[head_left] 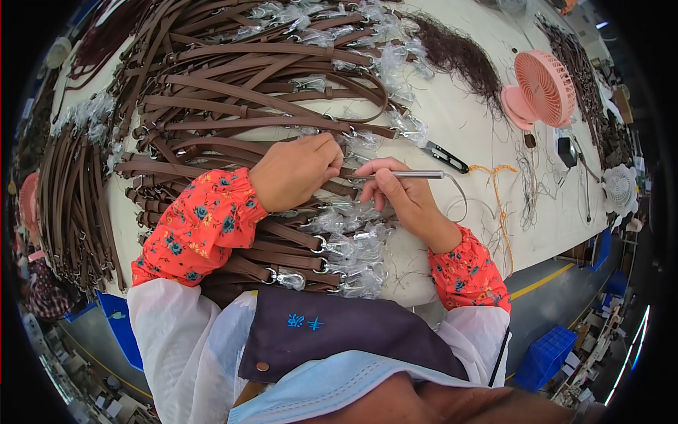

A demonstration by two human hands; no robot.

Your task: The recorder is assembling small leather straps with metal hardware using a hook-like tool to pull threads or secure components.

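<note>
My left hand [300,172] is closed in a pinch over the brown straps, gripping one brown strap [159,168] whose held part is mostly hidden by the fingers. My right hand [406,198] holds a slim silver pen-shaped tool [417,174] with a thin cable trailing from its back end. Its front end points left, close to the fingertips of my left hand. Metal clasps wrapped in clear plastic [342,244] sit at the strap ends beside and below both hands.
Thread snips [446,157] lie just beyond my right hand, beside orange cord [503,212]. A pink fan [540,88] stands at the far right near a dark thread heap [459,53]. More straps [78,205] hang at the left table edge. A blue crate [544,357] is on the floor.
</note>
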